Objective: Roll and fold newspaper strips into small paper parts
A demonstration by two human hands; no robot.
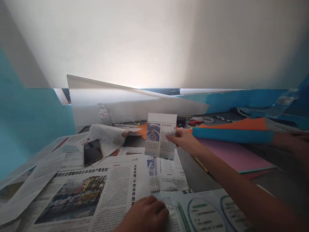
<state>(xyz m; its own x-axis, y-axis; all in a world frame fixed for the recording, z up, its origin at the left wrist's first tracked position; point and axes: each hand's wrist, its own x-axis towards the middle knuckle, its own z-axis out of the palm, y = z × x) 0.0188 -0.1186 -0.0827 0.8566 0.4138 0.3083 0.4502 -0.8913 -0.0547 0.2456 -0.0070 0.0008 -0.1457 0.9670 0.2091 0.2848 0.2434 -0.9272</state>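
My right hand [182, 139] pinches a small newspaper clipping [160, 141] by its right edge, held upright above the table. Its face carries a blue picture and printed columns, with a blank strip on top. Down at the lower middle, my left hand [149, 212] rests with curled fingers on the spread newspaper [118, 183]; whatever may be under those fingers is hidden. Between the two hands lie cut newspaper pieces [169, 175]. A printed sheet with green circles [205, 212] lies beside my left hand.
A phone [93, 152] lies on newspaper at left, near a water bottle [103, 113]. Another person's blurred hand [291, 141] is at right by blue paper [231, 134], above pink paper [224, 154]. Red-handled scissors [195, 122] lie behind. A white panel [120, 100] leans at the back.
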